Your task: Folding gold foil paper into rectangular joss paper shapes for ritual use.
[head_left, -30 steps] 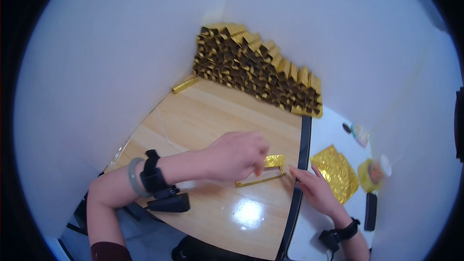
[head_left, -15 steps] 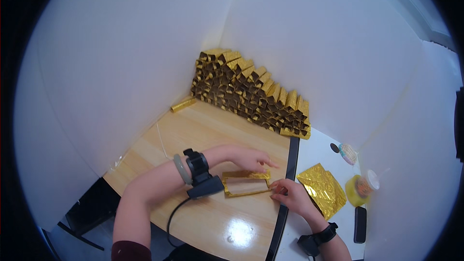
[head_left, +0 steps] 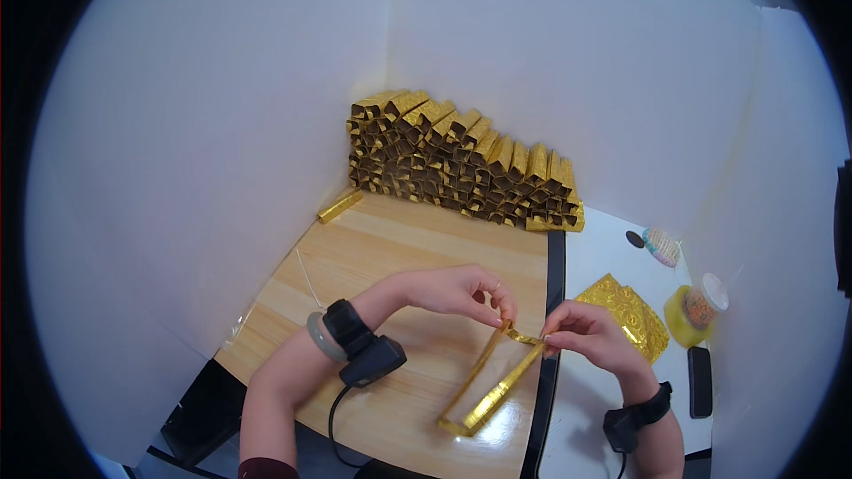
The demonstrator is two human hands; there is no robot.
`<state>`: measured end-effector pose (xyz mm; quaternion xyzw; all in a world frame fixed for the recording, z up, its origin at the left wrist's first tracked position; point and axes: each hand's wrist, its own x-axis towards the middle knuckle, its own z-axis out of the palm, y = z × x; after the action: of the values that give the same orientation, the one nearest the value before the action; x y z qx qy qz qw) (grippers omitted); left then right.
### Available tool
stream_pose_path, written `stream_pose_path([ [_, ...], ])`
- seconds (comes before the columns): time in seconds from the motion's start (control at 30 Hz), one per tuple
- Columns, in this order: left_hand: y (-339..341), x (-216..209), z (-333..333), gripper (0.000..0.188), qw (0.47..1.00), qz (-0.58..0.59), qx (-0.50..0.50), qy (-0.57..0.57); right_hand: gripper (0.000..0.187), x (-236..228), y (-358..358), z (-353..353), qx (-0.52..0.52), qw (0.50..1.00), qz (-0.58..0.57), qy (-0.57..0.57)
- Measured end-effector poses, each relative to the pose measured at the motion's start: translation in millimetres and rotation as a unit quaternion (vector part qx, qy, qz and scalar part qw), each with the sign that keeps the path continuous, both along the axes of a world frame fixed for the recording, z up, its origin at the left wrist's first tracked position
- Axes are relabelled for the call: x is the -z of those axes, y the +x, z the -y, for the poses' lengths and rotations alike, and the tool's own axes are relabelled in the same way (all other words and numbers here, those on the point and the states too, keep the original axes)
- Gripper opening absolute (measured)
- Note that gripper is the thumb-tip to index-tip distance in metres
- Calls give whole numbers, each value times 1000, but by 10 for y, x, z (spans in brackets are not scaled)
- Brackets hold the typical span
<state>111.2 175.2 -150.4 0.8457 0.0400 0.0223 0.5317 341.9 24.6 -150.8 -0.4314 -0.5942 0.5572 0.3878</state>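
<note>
A partly folded gold foil sheet (head_left: 502, 396) with raised, narrow edges hangs at a slant over the wooden table, its near end low by the table's front. My left hand (head_left: 461, 291) pinches the far left corner between thumb and fingers. At the far right corner, my right hand (head_left: 586, 334) grips the edge with its fingertips. A short folded strip spans the gap between my two hands. Flat gold foil sheets (head_left: 621, 315) lie just beyond my right hand on the white surface.
A tall stack of gold foil tubes (head_left: 444, 160) stands against the back wall. One single gold tube (head_left: 340, 207) lies at its left. On the right are a yellow tape roll (head_left: 683, 328), a clear lidded cup (head_left: 706, 297), a black phone-like slab (head_left: 700, 381) and a patterned oval item (head_left: 661, 247).
The foil piece lay flat on the table before; now it is turned and tilted toward me. My left hand has closed on its far corner, and my right hand has moved slightly right and up.
</note>
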Motion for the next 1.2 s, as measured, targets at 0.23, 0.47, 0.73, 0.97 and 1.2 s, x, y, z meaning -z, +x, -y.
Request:
stream_pose_path([
  [0.23,-84,-128,386,9,992,118,40,-1,24,-447,-277,326,11,997,16,81],
  [0.47,-81,-129,568,10,984,178,-10,-2,34,-518,-367,406,-16,996,54,71],
  [0.73,-77,-182,677,9,986,166,-23,-9,36,-566,-393,458,-26,996,77,46],
  [0.97,-67,-173,700,9,985,173,-19,17,37,-558,-391,436,-39,996,81,11],
  [1.2,-63,-169,750,10,986,166,-27,6,36,-563,-398,432,-32,996,65,-50],
])
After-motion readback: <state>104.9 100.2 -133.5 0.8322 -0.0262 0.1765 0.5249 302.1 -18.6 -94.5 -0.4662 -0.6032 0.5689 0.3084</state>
